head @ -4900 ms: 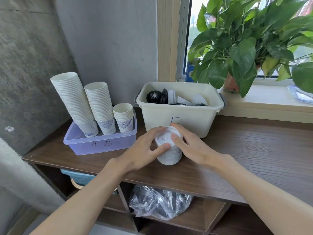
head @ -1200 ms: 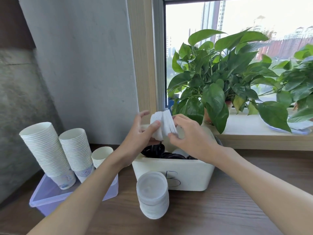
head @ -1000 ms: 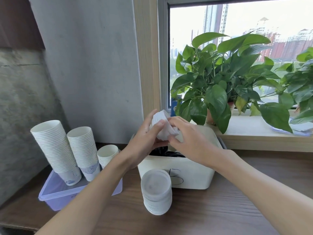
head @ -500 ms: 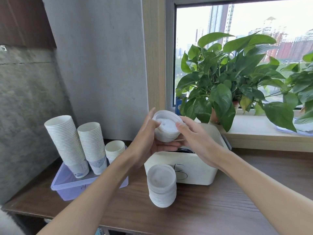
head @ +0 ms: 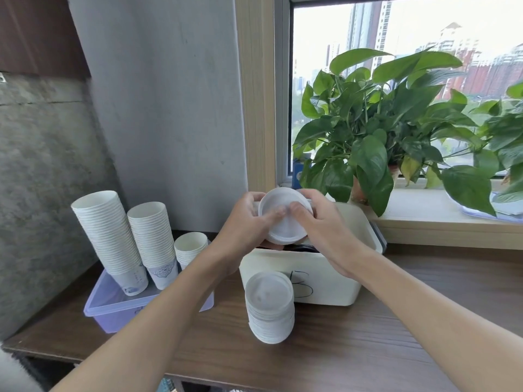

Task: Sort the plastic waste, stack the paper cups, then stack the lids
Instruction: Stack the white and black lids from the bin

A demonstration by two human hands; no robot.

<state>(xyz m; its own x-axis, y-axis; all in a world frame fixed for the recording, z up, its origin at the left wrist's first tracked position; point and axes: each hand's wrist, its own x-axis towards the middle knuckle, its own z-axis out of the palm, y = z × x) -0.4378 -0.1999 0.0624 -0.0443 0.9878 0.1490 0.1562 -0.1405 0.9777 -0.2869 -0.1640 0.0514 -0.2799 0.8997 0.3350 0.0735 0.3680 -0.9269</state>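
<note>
Head view, middle of the frame: the left hand (head: 240, 224) and right hand (head: 322, 227) grip a short bundle of white lids (head: 283, 224), fingers curled round its rim on either side, thumbs pressed on its face. That round face is turned toward the camera, the bundle's axis running back toward the window, above the white bin (head: 325, 281). Lower down, a taller lid stack (head: 268, 306) stands upright on the counter (head: 396, 335) before the bin. Stacked paper cups (head: 113, 236) fill a purple tray (head: 113, 309) at left.
</note>
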